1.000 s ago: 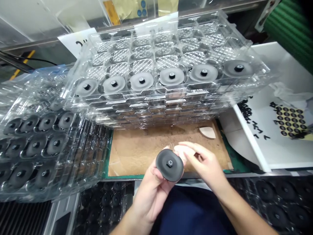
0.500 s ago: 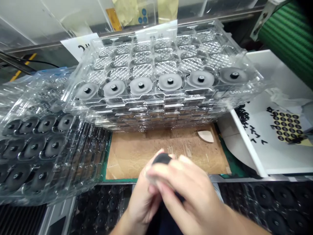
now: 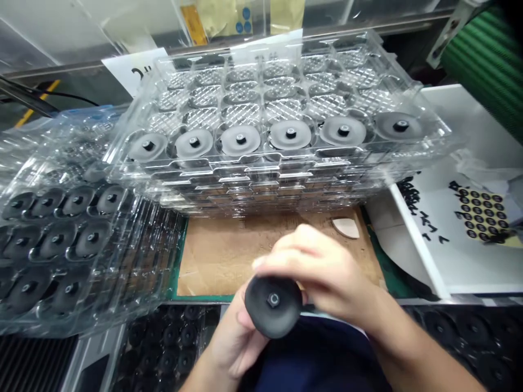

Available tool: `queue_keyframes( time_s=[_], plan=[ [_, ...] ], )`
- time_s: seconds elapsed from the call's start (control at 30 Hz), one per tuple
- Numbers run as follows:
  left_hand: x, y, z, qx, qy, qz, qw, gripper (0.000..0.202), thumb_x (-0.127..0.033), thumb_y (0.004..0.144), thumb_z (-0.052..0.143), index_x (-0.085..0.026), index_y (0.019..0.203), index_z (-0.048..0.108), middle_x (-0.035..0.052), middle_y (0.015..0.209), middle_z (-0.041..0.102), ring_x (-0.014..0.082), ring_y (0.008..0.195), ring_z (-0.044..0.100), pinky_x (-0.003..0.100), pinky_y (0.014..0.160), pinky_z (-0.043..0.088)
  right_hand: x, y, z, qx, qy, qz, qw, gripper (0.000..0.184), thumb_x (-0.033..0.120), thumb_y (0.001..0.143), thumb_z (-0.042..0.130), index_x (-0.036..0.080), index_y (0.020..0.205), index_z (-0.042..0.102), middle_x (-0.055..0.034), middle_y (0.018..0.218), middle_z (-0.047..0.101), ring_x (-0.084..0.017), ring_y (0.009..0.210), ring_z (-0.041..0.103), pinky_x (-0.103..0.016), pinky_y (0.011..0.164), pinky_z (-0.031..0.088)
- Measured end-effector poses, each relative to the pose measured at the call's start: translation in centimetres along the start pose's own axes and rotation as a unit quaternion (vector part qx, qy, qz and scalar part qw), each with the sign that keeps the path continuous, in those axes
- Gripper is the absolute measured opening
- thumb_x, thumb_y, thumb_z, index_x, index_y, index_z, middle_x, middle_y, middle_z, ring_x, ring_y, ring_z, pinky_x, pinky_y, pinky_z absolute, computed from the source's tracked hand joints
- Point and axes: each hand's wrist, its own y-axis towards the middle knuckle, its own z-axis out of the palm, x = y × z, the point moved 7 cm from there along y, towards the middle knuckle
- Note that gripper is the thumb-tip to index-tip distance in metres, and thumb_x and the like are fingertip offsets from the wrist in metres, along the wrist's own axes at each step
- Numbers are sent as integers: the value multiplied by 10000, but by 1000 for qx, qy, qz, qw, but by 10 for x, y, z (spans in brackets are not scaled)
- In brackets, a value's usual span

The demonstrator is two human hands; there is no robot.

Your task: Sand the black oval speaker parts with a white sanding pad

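A black round disc (image 3: 261, 313) with a small metal-centred hub faces up toward me, low in the middle of the view. My left hand (image 3: 235, 340) grips it from the left and underneath, fingers closed round its edge. Over its upper rim curls my right hand (image 3: 322, 272), slightly blurred, with the fingers bent together against the disc. Part of the right hand's grip is hidden behind the disc. Beyond both hands, a stack of clear plastic trays (image 3: 253, 160) carries a front row of similar grey-black discs (image 3: 290, 139).
More clear trays (image 3: 134, 261) filled with discs stand on the left. Brown cardboard (image 3: 220, 256) covers the bench before me, with a pale wedge-shaped piece (image 3: 346, 227) on it. At right, a white bin (image 3: 461, 267) holds black scraps and a sheet of round stickers (image 3: 484, 215).
The disc has turned so its hub side faces me and sits lower. My right hand has shifted up and right, from wrapping the disc to lying over its upper rim.
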Motion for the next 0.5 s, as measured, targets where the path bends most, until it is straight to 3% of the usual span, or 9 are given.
queue_keyframes(
  time_s=[0.07, 0.13, 0.2, 0.27, 0.37, 0.43, 0.5],
  plan=[
    [0, -2, -3, 25, -42, 1, 999, 506, -434, 557, 805, -268, 1025, 706, 15, 1059, 727, 211, 933, 683, 252, 809, 519, -42, -18, 2, -60, -10, 150, 987, 244, 221, 944, 415, 216, 1043, 638, -36, 965, 683, -155, 878, 612, -284, 769, 480],
    [0, -4, -4, 51, -73, -2, 996, 522, -387, 583, 810, -284, 1078, 680, 18, 1107, 715, 229, 973, 678, 268, 818, 530, -80, -51, 19, -67, -29, 283, 956, 255, 273, 929, 426, 225, 1091, 617, -47, 1048, 679, -178, 954, 627, -306, 813, 497],
    [-1, -3, -5, 66, -80, -2, 995, 512, -339, 592, 817, -265, 1079, 678, 28, 1101, 719, 238, 976, 680, 271, 808, 542, -105, -85, 44, -39, -41, 338, 939, 281, 285, 906, 416, 202, 1079, 620, -78, 1061, 685, -212, 968, 643, -343, 820, 511],
    [-2, -2, -4, 78, -83, 1, 994, 493, -318, 607, 813, -260, 1077, 678, 30, 1096, 722, 237, 970, 684, 264, 796, 549, -121, -109, 62, -17, -43, 352, 935, 265, 266, 867, 428, 184, 1001, 640, -89, 979, 709, -229, 903, 667, -354, 773, 530],
    [-1, 0, -2, 100, -78, -3, 992, 483, -308, 635, 798, -262, 1098, 668, 35, 1115, 716, 242, 983, 680, 260, 792, 548, -124, -116, 58, -13, -42, 365, 930, 227, 276, 856, 447, 189, 966, 626, -57, 899, 716, -209, 803, 678, -329, 707, 539],
    [0, 0, 0, 106, -71, -10, 992, 491, -307, 648, 791, -248, 1117, 658, 40, 1129, 709, 245, 993, 675, 260, 804, 538, -107, -103, 34, -44, -47, 369, 927, 225, 310, 893, 437, 197, 1013, 591, -48, 944, 702, -191, 819, 668, -305, 705, 528],
    [3, 0, 1, 103, -63, -19, 992, 518, -326, 637, 797, -227, 1124, 654, 48, 1113, 714, 244, 979, 677, 268, 820, 527, -75, -79, 5, -101, -54, 336, 935, 219, 335, 924, 441, 222, 1070, 558, -42, 1026, 677, -174, 886, 646, -278, 732, 505]
  ],
)
